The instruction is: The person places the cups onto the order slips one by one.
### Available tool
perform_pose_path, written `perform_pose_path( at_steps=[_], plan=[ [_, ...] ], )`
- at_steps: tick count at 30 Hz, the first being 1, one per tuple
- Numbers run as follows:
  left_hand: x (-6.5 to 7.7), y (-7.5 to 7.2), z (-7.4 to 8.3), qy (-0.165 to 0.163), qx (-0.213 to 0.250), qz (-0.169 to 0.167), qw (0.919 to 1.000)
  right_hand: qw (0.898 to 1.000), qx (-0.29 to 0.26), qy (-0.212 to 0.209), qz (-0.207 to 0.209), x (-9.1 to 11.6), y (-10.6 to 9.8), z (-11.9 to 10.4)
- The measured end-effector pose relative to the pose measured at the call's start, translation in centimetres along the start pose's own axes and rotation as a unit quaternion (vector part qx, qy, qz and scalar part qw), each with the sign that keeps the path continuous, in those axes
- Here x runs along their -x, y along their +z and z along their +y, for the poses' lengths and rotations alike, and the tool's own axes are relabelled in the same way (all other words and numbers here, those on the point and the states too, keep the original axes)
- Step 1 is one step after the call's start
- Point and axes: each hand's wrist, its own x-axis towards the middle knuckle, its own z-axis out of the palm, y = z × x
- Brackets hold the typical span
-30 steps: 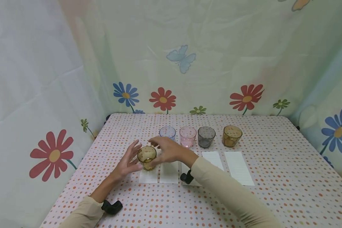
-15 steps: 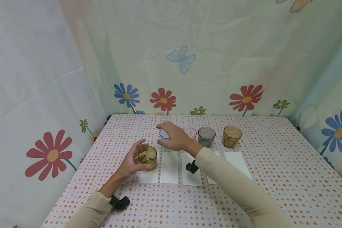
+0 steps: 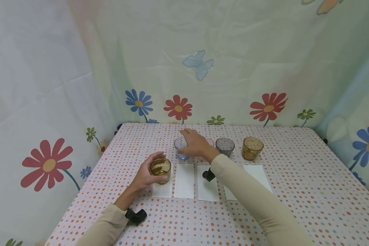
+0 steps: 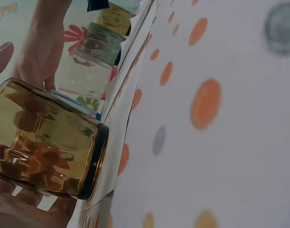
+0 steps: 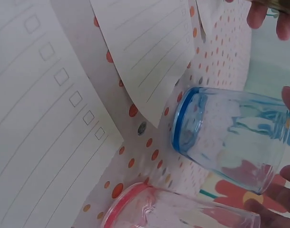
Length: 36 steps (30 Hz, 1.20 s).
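Note:
My left hand (image 3: 149,173) curls round an amber glass (image 3: 161,171) standing on the leftmost white paper (image 3: 162,191); thumb in front, fingers behind. In the left wrist view, some fingers show through the glass. My right hand (image 3: 195,145) is at a clear blue glass (image 3: 179,144), thumb and fingers spread about its upper part. In the right wrist view, that glass stands on the table, fingertips (image 5: 288,98) close to its rim; whether they touch it I cannot tell. A pink glass (image 5: 183,211) stands beside it, partly covered by my right hand in the head view.
A grey glass (image 3: 225,147) and a second amber glass (image 3: 253,148) stand farther right in the back row. Several white lined papers, such as one sheet (image 3: 184,182), lie in a row in front. The dotted tablecloth (image 3: 178,222) meets flowered curtains behind.
My right hand has left the amber glass and moved back and right to the blue glass. My left hand has closed in round the amber glass, which stays nearly in place.

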Motion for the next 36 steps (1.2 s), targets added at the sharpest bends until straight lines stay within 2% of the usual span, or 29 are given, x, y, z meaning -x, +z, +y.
perform_pose_path(
  at_steps=[7, 18, 23, 29, 36],
  plan=[
    [-0.2, 0.1, -0.4, -0.001, 0.007, -0.005, 1.0000, 0.999, -0.036, 0.025, -0.024, -0.2, -0.1, 0.3],
    [-0.3, 0.4, -0.7, 0.002, 0.018, -0.003, 0.9998, 0.998, -0.053, 0.022, -0.016, -0.5, 0.2, 0.3],
    [-0.3, 0.4, -0.8, -0.007, 0.026, -0.002, 0.9996, 0.998, -0.067, 0.017, 0.000, -0.3, 0.3, 0.3],
    [-0.4, 0.5, -0.8, -0.015, 0.039, -0.001, 0.9991, 0.996, -0.079, -0.011, 0.029, 0.1, 0.1, 0.3],
    [-0.3, 0.5, -0.8, -0.025, 0.051, 0.001, 0.9984, 0.994, -0.100, -0.022, 0.039, 1.7, -0.2, -0.1]
  ],
)
